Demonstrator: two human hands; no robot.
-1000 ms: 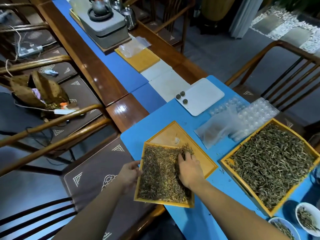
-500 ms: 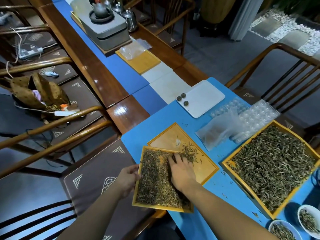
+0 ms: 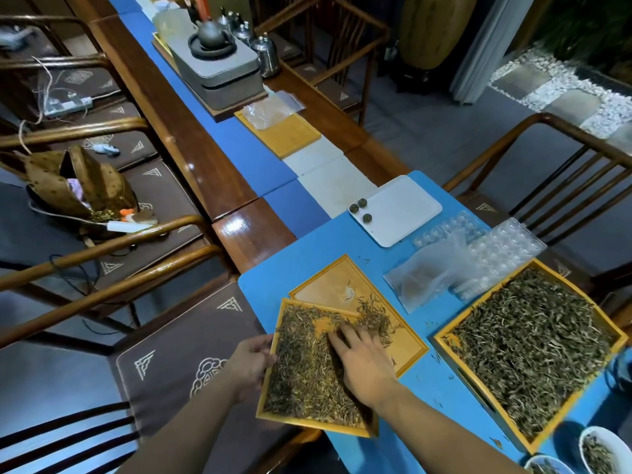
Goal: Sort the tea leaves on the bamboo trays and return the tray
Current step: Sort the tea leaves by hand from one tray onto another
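A small bamboo tray [image 3: 309, 423] full of dark tea leaves [image 3: 301, 367] lies tilted over the table's near edge, its far end resting on a second, nearly bare bamboo tray [image 3: 412, 348]. My left hand [image 3: 251, 366] grips the small tray's left rim. My right hand [image 3: 364, 360] lies flat on the leaves with fingers spread, fingertips at a bare patch near the tray's far end. A small heap of leaves [image 3: 376, 314] sits on the lower tray just beyond my fingers. A large bamboo tray [image 3: 441, 336] heaped with leaves stands to the right.
A white tray [image 3: 405, 208] with three tea balls [image 3: 361, 208], clear plastic bags and moulds [image 3: 478, 261] lie behind the trays. Two white bowls [image 3: 603, 449] of leaves sit at the bottom right. A cushioned chair [image 3: 164, 364] is at my left, a tea set [image 3: 215, 53] further up the table.
My right hand has slid leftward across the leaves, exposing a bare patch of tray. More leaves now lie on the lower tray. My left hand keeps its grip.
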